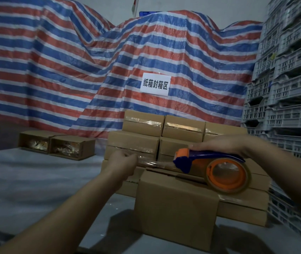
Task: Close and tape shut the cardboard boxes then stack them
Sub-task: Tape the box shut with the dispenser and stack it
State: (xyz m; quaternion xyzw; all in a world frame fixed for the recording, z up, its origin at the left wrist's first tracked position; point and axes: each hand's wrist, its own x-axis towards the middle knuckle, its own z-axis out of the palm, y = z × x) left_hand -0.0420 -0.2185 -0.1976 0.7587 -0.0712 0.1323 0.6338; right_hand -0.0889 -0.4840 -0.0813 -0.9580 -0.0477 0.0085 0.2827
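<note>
A closed cardboard box (pixel 175 204) stands on the grey surface right in front of me. Above its top, my right hand (pixel 223 144) grips the blue handle of an orange-and-blue tape dispenser (pixel 226 173) loaded with a roll of clear tape. A strip of clear tape (pixel 153 163) stretches left from the dispenser to my left hand (pixel 122 160), which pinches its free end. Behind the box rises a stack of taped boxes (pixel 144 134), several high and wide.
Two open boxes (pixel 54 146) lie on their sides at the back left of the grey surface (pixel 27 189). A striped tarp (pixel 91 70) with a white paper sign (pixel 155 84) hangs behind. Grey plastic crates (pixel 289 88) tower at the right.
</note>
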